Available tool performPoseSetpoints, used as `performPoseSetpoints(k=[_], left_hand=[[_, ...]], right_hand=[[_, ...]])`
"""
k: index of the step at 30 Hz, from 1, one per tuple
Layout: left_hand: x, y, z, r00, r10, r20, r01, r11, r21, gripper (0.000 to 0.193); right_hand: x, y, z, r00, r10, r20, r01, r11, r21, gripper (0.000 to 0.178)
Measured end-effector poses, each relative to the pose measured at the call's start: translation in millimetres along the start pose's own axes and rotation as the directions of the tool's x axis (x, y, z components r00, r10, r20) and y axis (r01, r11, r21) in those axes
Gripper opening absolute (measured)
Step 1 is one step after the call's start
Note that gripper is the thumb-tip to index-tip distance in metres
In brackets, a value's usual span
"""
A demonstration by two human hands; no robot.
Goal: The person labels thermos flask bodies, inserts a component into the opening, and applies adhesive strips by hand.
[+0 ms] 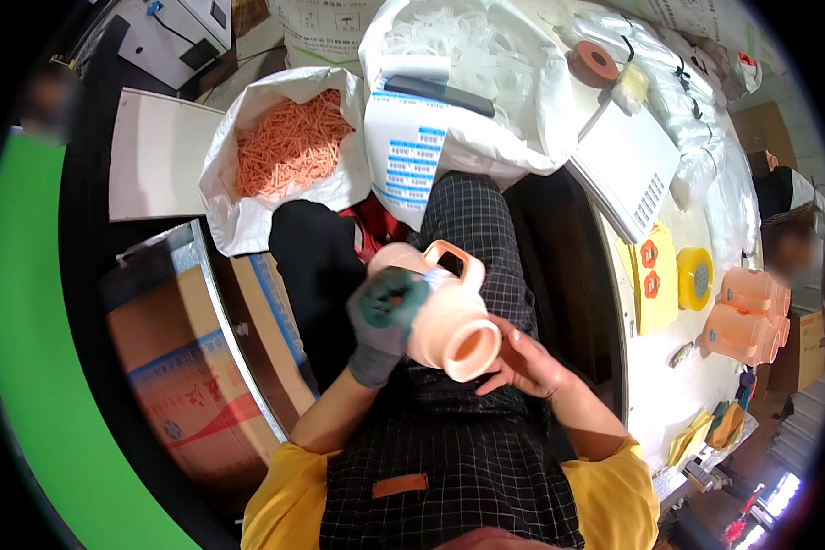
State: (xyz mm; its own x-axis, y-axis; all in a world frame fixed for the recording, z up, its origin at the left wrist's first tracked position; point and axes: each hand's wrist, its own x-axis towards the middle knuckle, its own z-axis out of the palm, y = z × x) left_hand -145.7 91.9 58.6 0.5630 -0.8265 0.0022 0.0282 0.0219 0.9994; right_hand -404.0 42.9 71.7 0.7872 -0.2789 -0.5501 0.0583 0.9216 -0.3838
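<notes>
Two hands share one peach-coloured plastic jug [445,316], which lies tilted over the person's lap with its open mouth turned toward the camera and its handle uppermost, a pose that lets the inside and rim be looked at. The left hand [385,321], in a grey glove with a green palm, has its fingers wrapped around the jug's side and carries most of its weight; the bare right hand [522,362] cups the jug from below near the mouth, fingers loosely curled against it as a prop. Nothing shows inside the jug, though the view into it is shallow. Beyond the knees an open white sack [289,151] holds a heap of small orange sticks, and a second white sack [486,73] seems to hold pale translucent strips. On the table [669,367] at the right, more peach jugs [752,316] lie nested on their sides, beside a yellow tape roll [695,278].
</notes>
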Motion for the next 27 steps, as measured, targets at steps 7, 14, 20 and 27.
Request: performPoseSetpoints(k=[7, 14, 20, 27], left_hand=[[-13, 45, -29, 0.995, 0.087, 0.047, -0.08, 0.988, -0.13, 0.016], [25, 62, -93, 0.966, -0.253, -0.057, 0.247, 0.964, -0.097, 0.016], [21, 61, -104, 0.963, -0.271, 0.012, 0.269, 0.952, -0.144, 0.016], [14, 47, -125, 0.982, -0.187, -0.012, 0.187, 0.973, 0.132, 0.022]], right_hand=[[13, 26, 33, 0.887, -0.461, -0.028, 0.393, 0.786, -0.476, 0.131], [32, 32, 41, 0.826, -0.509, 0.241, 0.396, 0.222, -0.891, 0.136], [33, 30, 42, 0.796, -0.511, 0.323, 0.386, 0.019, -0.922, 0.136], [33, 40, 49, 0.767, -0.503, 0.398, 0.388, -0.13, -0.912, 0.132]])
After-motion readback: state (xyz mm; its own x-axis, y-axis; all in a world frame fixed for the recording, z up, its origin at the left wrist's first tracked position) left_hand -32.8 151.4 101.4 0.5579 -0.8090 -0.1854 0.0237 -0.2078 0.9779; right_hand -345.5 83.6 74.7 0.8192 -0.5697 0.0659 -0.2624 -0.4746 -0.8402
